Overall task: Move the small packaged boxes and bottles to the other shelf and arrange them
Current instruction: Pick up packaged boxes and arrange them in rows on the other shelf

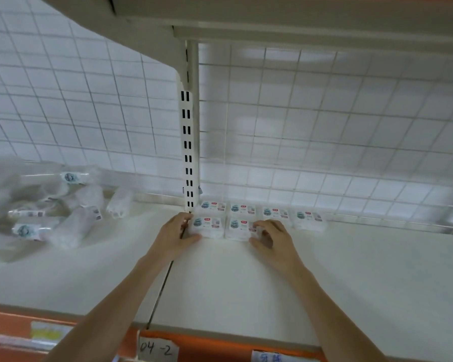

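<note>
Left shelf (71,278): I see a white board carrying a loose heap of clear-wrapped bottles (71,226), lying on their sides at mixed angles; several show a round blue-green label. The view is blurred here, so I cannot count them.
Upright post (186,142): white, slotted, standing at the back between the two shelf boards, against the wire grid back panel (324,121).
Left hand (174,235): fingers curled round the left edge of the front-left box (207,226), thumb at its near side; I read it as grasping that box.
Front row of boxes: two small white packaged boxes side by side, touching; the front-left box sits just right of the post, the front-right box (238,228) beside it.
Back row of boxes (259,211): four like boxes in a line along the grid panel, the two leftmost directly behind the front pair, the last one furthest right.
Right hand (271,237): fingertips on the right end of the front-right box, thumb curled at its near corner; it grips the box.
Right shelf (351,278): white board holding all six boxes at its back left corner.
Shelf edge (220,343): orange strip with a paper tag reading "04-2" (156,350).
</note>
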A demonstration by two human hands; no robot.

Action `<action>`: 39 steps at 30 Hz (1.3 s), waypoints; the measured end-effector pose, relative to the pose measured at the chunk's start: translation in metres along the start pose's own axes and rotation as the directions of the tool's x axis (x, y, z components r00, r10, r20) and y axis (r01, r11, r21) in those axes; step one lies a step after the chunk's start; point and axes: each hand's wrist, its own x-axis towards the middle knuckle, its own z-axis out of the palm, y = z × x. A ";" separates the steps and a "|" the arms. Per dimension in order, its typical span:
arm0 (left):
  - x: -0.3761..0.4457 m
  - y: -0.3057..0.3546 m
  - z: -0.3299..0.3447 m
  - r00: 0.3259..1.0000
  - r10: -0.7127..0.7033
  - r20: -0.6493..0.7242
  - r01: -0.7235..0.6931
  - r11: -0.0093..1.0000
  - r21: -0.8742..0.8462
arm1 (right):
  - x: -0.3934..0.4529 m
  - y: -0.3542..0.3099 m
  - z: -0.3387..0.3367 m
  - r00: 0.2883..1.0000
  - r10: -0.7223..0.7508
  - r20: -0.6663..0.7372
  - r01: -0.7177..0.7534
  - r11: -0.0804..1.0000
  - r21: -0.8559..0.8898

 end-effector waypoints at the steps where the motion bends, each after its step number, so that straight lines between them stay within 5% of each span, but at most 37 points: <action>1: 0.001 -0.001 0.000 1.000 0.007 -0.003 -0.007 1.000 0.002 | 0.000 0.000 0.000 1.000 -0.013 -0.014 0.012 1.000 -0.011; 15: 0.008 -0.019 0.006 0.991 0.135 -0.022 -0.130 0.980 0.152 | -0.004 -0.006 0.005 0.997 -0.046 -0.055 0.037 0.987 -0.156; 22: 0.003 -0.012 0.003 0.990 0.139 0.017 -0.140 0.986 0.091 | -0.013 -0.022 0.003 0.997 0.080 0.014 -0.075 0.971 -0.226; 26: -0.014 0.007 -0.010 0.988 0.152 -0.006 -0.152 0.988 -0.004 | -0.026 -0.040 -0.002 0.969 0.248 -0.002 -0.247 0.967 -0.057; 33: -0.072 0.022 -0.051 0.915 0.402 0.026 -0.377 0.832 0.407 | -0.083 -0.077 -0.052 0.993 0.098 0.068 -0.060 0.903 -0.425; 39: -0.168 0.048 -0.066 0.852 0.517 0.079 -0.439 0.625 0.646 | -0.169 -0.111 -0.064 0.990 -0.096 0.098 0.134 0.834 -0.535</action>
